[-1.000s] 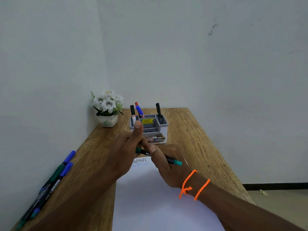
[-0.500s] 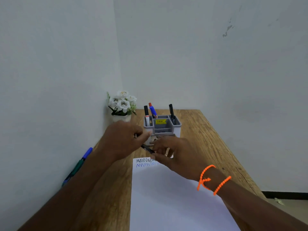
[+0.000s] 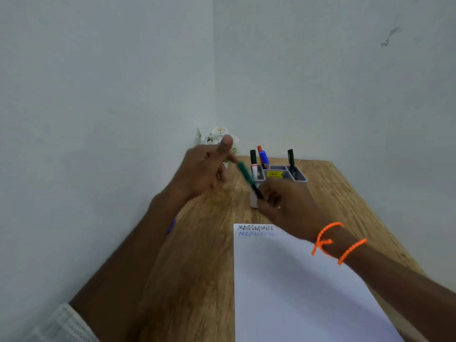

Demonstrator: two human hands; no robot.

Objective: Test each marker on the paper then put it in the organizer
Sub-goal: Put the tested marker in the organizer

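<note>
We see the right hand (image 3: 286,206) gripping a green marker (image 3: 248,177) before the organizer (image 3: 281,175). The left hand (image 3: 204,171) hovers loosely open, thumb raised, above the tabletop (image 3: 197,255); paper (image 3: 296,292) lies nearer.

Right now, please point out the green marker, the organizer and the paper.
green marker (image 3: 244,172): head view, on the green part of its barrel.
organizer (image 3: 299,176): head view, on its grey right rim.
paper (image 3: 291,292): head view, on its blank middle.
</note>
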